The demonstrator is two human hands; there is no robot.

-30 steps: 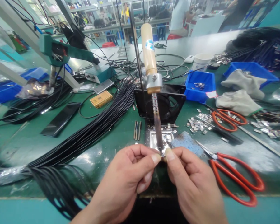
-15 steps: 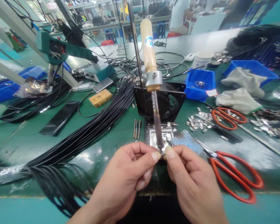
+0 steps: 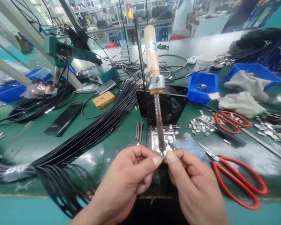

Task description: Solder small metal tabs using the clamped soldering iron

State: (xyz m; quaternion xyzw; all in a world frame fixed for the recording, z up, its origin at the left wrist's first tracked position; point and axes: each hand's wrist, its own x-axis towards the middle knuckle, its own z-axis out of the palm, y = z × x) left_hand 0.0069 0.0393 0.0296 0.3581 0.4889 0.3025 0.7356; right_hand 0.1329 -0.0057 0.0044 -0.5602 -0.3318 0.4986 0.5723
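Note:
My left hand [image 3: 133, 175] and my right hand [image 3: 192, 178] meet at the front of the bench, thumb and forefinger pinched on each side. Whatever lies between the fingertips is too small and covered to make out. Directly above them a soldering iron [image 3: 152, 59] with a wooden handle is clamped, its dark tip pointing down to the pinched fingers. Behind the fingertips lies a small metal tray [image 3: 155, 143] holding bits of metal. A worn blue sponge [image 3: 189, 144] is beside the tray, close to my right hand.
Red-handled scissors [image 3: 239, 178] lie right of my right hand. A black fan [image 3: 170, 106] stands behind the iron. A bundle of black cables [image 3: 91, 131] crosses the left side, near a phone [image 3: 65, 118]. Blue bins [image 3: 202, 84], small metal pieces [image 3: 201, 125] and gloves [image 3: 242, 103] lie right.
The whole view has shifted slightly, with the bench things appearing a little lower and to the right. Both hands keep their pinch below the iron's tip.

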